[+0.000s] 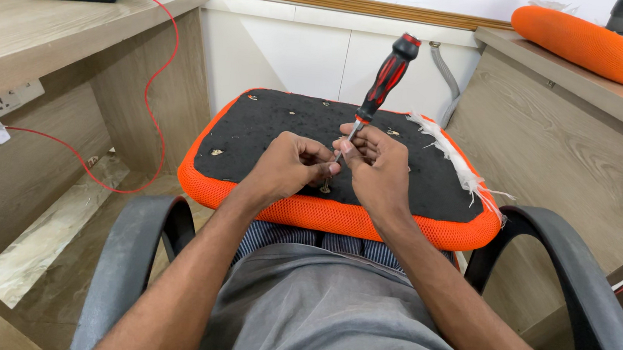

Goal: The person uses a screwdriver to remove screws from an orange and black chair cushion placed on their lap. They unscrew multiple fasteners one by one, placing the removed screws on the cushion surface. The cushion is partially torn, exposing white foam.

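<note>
So the seat cushion (345, 137) is lying upside down across the lap, black underside up, orange mesh wrapped round the edge. A red and black screwdriver (381, 83) stands tilted over it, tip down at 1 fastener spot (324, 189) near the front edge, right between both hands. The right hand (376, 166) is closed around the metal shaft low down, not on the handle. The left hand (289, 167) is pinched narrow at the tip, steadying it or the screw; can't tell which.

Progress-wise I'd guess early to middle: several other small metal fittings (216, 152) dot the black panel and I can't tell if they're screws in or bare holes. White fraying fabric (452, 153) hangs off the right edge.

Around: grey chair armrests (141, 246) either side, a second orange cushion (589, 48) up on the right desk (582, 90), a red cable (155, 86) running from a dark device on the left desk.
</note>
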